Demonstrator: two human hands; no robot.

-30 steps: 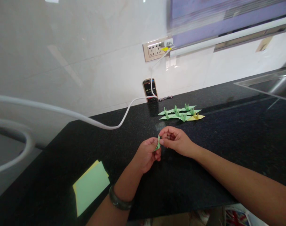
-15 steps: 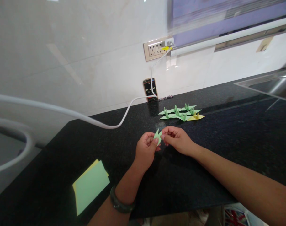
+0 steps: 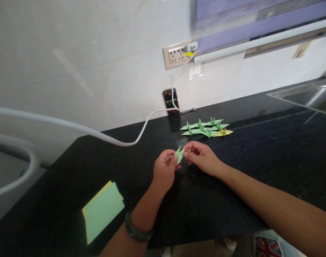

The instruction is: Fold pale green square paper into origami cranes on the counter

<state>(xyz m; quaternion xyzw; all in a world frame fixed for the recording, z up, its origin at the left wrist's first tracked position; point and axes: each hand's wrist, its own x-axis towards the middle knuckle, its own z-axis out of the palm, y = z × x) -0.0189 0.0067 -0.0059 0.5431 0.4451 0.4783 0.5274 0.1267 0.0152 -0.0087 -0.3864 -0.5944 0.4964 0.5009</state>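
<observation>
A small piece of folded green paper (image 3: 179,154) with two upward points is held over the dark counter. My left hand (image 3: 165,169) pinches its left side between thumb and fingers. At its right point, the thumb and index finger of my right hand (image 3: 201,157) are closed on the tip. Beyond my hands, several green paper cranes (image 3: 202,127) stand in rows, with a yellow paper crane (image 3: 224,132) at their right end. To the left of my left forearm lie green and yellow paper sheets (image 3: 105,214), stacked with the green on top.
A phone (image 3: 171,101) showing a timer leans against the tiled wall. Its white cable (image 3: 117,143) runs across the left side, another up to the wall socket (image 3: 176,55). A steel sink (image 3: 310,94) is set into the black counter (image 3: 259,167) at the right.
Both hands and the folded paper sit almost as before, with only a very slight shift to the left. Both hands keep their hold, and the cranes and sheets stay put.
</observation>
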